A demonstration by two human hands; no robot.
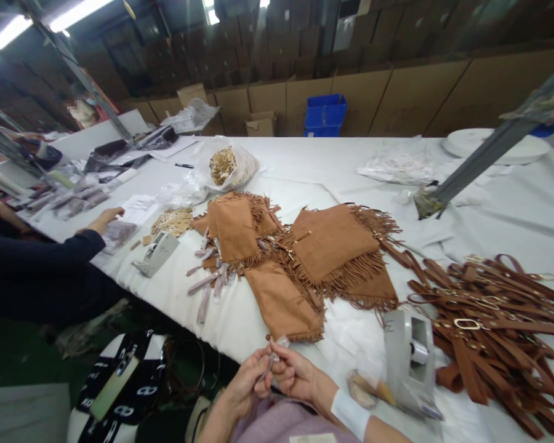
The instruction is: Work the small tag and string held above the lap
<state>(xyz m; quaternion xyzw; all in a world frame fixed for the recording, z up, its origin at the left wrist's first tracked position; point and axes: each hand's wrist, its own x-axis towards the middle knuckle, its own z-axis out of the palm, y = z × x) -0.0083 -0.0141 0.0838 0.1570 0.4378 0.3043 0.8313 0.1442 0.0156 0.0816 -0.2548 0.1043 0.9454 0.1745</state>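
Worktop: the white-covered worktop [314, 166] fills the view from 9 o'clock round to 3 o'clock.
Strap heap: a pile of brown straps [489, 326] with metal buckles lies at 4 o'clock, near the worktop's front edge.
Fringed pieces: tan suede fringed pieces [305, 258] lie overlapping at the centre, just at 12 o'clock of the hands.
Tape dispenser: a grey tape dispenser [410, 363] stands at 4 o'clock of the hands, between them and the strap heap.
Neighbour: another person's dark sleeve [41, 258] reaches in at 9 o'clock, the hand resting on small packets.
Left hand: the left hand [244, 384] is at 6 o'clock, its fingers closed on a small clear piece [277, 351].
Right hand: the right hand [293, 375] touches the left, fingers pinched on the same clear piece, a white band at the wrist.
Clear piece: held between both hands over the front edge, just below the nearest fringed piece.
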